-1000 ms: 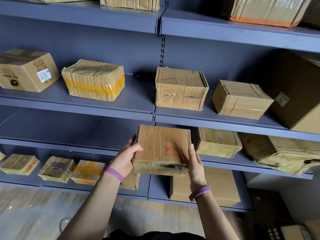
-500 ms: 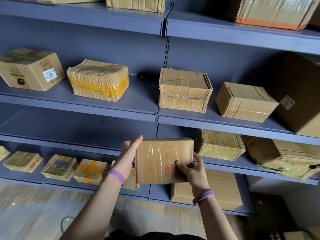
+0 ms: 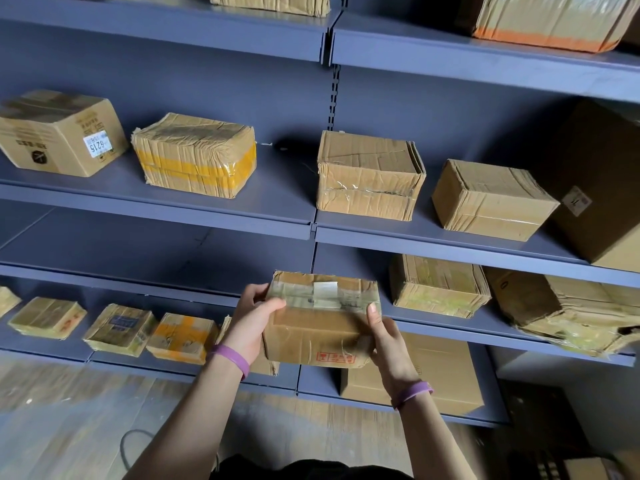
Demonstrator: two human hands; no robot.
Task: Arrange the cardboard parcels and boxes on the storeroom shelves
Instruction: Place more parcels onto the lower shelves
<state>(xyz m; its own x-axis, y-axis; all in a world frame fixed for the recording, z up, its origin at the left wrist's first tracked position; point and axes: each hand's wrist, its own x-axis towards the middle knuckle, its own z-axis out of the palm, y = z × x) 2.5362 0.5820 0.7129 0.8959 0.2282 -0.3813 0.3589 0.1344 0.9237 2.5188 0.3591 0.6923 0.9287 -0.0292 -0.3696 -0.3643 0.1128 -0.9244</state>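
Small cardboard parcel (image 3: 320, 320) held in air by both hands, in front of smooth blue-grey metal shelves (image 3: 156, 251), near taped box (image 3: 438, 285) standing on right shelf
Parcel rectangular, brown, creased; upper part wrapped in glossy clear tape, white label stuck on it, red print seen low on front
Left hand (image 3: 254, 318) curled round left edge, thumb laid over tape
Right hand (image 3: 384, 336) closed on right edge, thumb pressed on front, other fingers hidden behind

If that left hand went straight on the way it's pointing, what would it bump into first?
Likely the front edge of the grey shelf just beyond the left hand, which grips the parcel; depth is unclear.
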